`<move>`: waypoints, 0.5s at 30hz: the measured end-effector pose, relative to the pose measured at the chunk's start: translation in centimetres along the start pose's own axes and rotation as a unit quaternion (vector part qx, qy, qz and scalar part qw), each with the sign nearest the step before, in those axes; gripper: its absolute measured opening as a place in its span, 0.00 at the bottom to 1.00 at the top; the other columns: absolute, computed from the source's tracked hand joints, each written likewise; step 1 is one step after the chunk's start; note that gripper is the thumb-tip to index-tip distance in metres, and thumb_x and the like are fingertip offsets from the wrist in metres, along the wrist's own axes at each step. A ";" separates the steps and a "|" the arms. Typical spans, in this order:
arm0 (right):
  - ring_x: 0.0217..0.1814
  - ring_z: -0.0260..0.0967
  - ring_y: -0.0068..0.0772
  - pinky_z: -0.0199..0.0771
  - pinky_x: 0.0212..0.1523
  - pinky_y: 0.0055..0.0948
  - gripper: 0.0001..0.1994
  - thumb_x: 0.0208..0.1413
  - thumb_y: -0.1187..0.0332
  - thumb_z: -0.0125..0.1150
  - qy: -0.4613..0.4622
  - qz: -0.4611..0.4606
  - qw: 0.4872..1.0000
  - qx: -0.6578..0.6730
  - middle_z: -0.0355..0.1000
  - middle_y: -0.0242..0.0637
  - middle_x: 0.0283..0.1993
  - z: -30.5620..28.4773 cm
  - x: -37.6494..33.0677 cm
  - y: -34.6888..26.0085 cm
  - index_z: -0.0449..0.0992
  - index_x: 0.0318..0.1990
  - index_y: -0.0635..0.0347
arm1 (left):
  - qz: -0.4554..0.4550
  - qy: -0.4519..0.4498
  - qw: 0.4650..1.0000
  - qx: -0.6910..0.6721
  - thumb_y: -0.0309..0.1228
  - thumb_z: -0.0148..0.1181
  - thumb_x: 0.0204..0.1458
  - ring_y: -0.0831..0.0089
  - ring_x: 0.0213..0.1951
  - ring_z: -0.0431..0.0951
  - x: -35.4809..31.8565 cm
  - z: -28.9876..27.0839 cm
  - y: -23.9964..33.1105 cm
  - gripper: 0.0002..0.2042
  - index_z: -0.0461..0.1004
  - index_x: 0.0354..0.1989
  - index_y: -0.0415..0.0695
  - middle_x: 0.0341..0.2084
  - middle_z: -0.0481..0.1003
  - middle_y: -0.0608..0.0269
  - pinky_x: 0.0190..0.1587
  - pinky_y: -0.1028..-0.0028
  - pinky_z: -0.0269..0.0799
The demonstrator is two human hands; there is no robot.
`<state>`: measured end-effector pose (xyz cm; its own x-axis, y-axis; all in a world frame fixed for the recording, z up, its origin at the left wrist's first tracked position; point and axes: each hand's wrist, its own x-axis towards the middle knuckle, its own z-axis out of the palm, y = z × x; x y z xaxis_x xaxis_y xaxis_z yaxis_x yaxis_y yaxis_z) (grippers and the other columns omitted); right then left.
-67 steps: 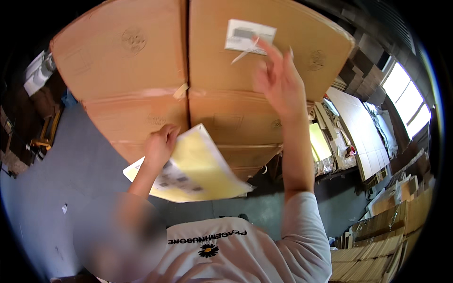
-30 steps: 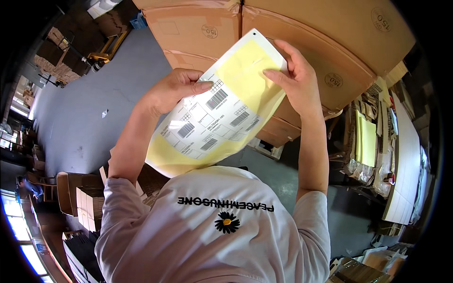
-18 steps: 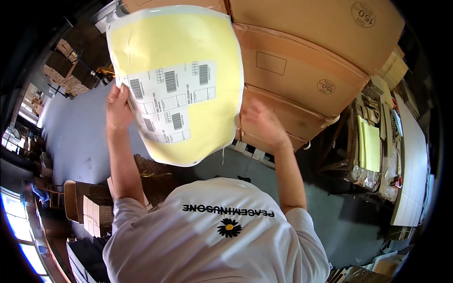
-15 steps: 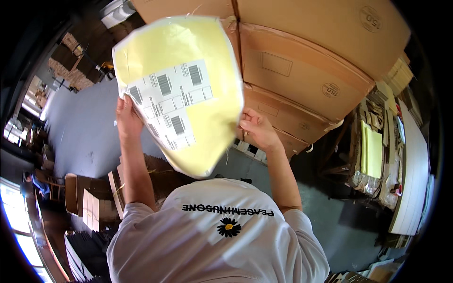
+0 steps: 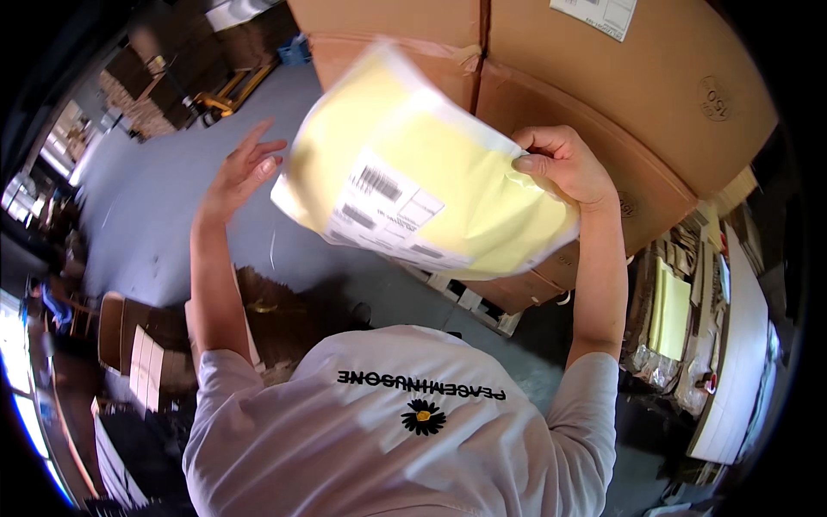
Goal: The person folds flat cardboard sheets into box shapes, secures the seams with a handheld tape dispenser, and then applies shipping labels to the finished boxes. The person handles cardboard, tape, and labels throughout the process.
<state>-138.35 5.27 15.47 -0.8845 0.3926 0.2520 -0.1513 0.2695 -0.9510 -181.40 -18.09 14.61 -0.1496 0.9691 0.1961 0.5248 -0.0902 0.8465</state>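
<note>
Right hand: my right hand [image 5: 564, 164] pinches the right edge of the yellow label sheet [image 5: 431, 185], thumb on top, fingers curled behind it.
Left hand: my left hand [image 5: 241, 171] is spread wide and bare, just off the sheet's left edge, touching nothing that I can see.
Sheet: held up in the air in front of the stacked cardboard boxes [image 5: 620, 95], tilted, its left part blurred; white barcode labels [image 5: 379, 207] show on its face.
Risk: as I judge it, a one-sided pinch on a limp sheet could let it fold, sag or slip free, and a peeling label could catch on itself.
Box face: brown cardboard with a taped seam; a white label [image 5: 594, 13] sits near the upper edge.
Floor: grey concrete floor [image 5: 155, 207], with flat cartons lying at lower left.
Room: a warehouse, with a pallet truck [image 5: 228, 90] far off and stacked goods on the right.
</note>
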 end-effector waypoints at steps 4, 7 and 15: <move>0.37 0.72 0.17 0.73 0.42 0.20 0.08 0.58 0.73 0.65 -0.020 0.028 0.999 -0.016 0.78 0.29 0.36 -0.9 1.4 -1.5 0.80 0.42 0.68 | 0.020 -0.150 0.977 -0.149 0.44 0.71 0.52 0.64 0.68 0.59 8.1 1.6 -3.8 0.45 0.50 0.73 0.39 0.67 0.61 0.49 0.70 0.64 0.53; 0.38 0.72 0.16 0.72 0.43 0.20 0.09 0.59 0.73 0.62 0.023 0.074 0.996 -0.046 0.78 0.29 0.37 -0.4 3.0 -1.8 0.80 0.43 0.68 | 0.178 -0.084 0.915 -0.351 0.38 0.71 0.53 0.66 0.68 0.61 10.8 6.2 -3.7 0.45 0.49 0.74 0.41 0.68 0.60 0.47 0.68 0.65 0.57; 0.42 0.71 0.15 0.72 0.46 0.20 0.12 0.64 0.69 0.57 0.081 0.194 0.964 -0.164 0.78 0.30 0.40 0.0 3.1 1.1 0.78 0.48 0.69 | 0.165 -0.070 0.947 -0.267 0.30 0.74 0.48 0.70 0.60 0.68 10.2 2.8 -3.0 0.44 0.55 0.73 0.43 0.60 0.67 0.61 0.63 0.72 0.63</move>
<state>-141.24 6.76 15.17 -0.7613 0.6455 -0.0609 0.3482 0.3279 -0.8782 -182.16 -7.25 12.67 0.0804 0.8858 0.4570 0.0191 -0.4598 0.8878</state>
